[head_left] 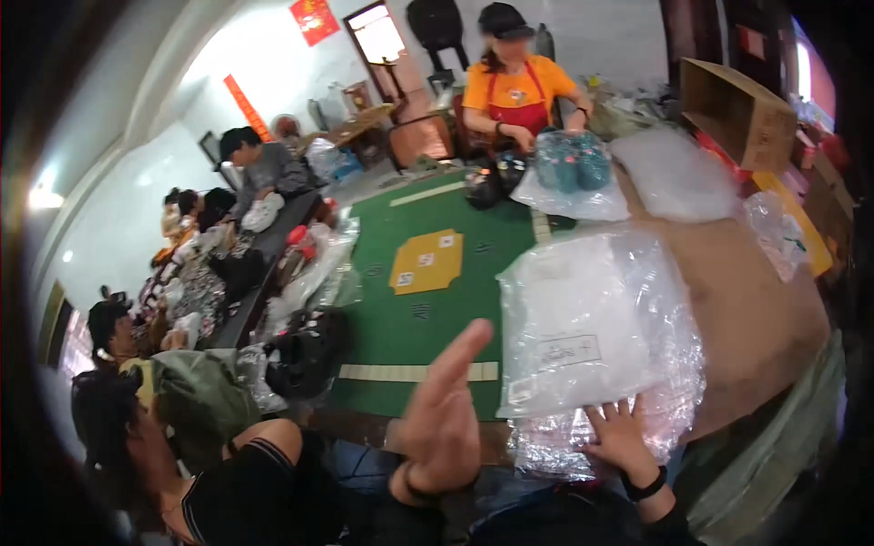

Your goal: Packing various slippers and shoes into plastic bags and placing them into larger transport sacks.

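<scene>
My left hand (444, 414) is raised above the near edge of the green tabletop (437, 318), fingers stretched upward, holding nothing. Flat on a stack of shiny clear plastic bags (555, 446) lies my right hand (621, 439), its fingers spread and a black band round the wrist. Just beyond it, a large clear plastic bag (574, 309) with a white filling and a printed box on its front rests on the stack. The bag's lower edge comes close to my right fingertips; whether they touch it I cannot tell.
Across the table a person in an orange shirt (473, 91) handles teal bundles (572, 162) in clear plastic. Black bundles (305, 355) lie at the left edge. A brown board (756, 309), a cardboard box (742, 114) and more plastic are at right. Another person (237, 482) sits close on my left.
</scene>
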Tool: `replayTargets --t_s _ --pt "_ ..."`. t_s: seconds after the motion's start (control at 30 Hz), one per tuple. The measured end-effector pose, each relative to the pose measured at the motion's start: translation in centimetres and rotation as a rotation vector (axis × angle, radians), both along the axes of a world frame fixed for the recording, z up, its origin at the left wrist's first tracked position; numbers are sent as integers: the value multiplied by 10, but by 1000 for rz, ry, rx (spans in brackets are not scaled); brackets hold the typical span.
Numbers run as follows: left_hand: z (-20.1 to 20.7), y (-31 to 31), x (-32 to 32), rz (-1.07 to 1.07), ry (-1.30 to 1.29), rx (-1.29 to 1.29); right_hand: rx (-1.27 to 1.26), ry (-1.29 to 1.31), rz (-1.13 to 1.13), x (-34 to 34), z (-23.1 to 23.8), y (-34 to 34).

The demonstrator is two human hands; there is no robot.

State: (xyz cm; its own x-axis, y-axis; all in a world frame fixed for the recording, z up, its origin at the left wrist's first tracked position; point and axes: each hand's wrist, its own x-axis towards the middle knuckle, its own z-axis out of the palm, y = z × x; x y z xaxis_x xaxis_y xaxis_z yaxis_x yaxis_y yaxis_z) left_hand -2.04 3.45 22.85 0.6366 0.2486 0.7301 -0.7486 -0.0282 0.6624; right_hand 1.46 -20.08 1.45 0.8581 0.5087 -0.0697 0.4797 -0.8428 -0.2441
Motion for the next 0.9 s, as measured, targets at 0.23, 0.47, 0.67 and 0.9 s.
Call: replayTargets --t_s 0.23,0.47,0.67,0.9 --pt "67 9 -14 -1178 -408 -58 -22 -78 54 6 -7 13" --pt "87 -9 -12 -1002 -593 -82 -91 -94 66 -2 -7 12" --pt "103 -25 -11 -831 -736 -55 -65 -35 83 -4 -1 8" --pt "83 -23 -48 -524 -765 -49 -63 -132 119 -5 -14 19"
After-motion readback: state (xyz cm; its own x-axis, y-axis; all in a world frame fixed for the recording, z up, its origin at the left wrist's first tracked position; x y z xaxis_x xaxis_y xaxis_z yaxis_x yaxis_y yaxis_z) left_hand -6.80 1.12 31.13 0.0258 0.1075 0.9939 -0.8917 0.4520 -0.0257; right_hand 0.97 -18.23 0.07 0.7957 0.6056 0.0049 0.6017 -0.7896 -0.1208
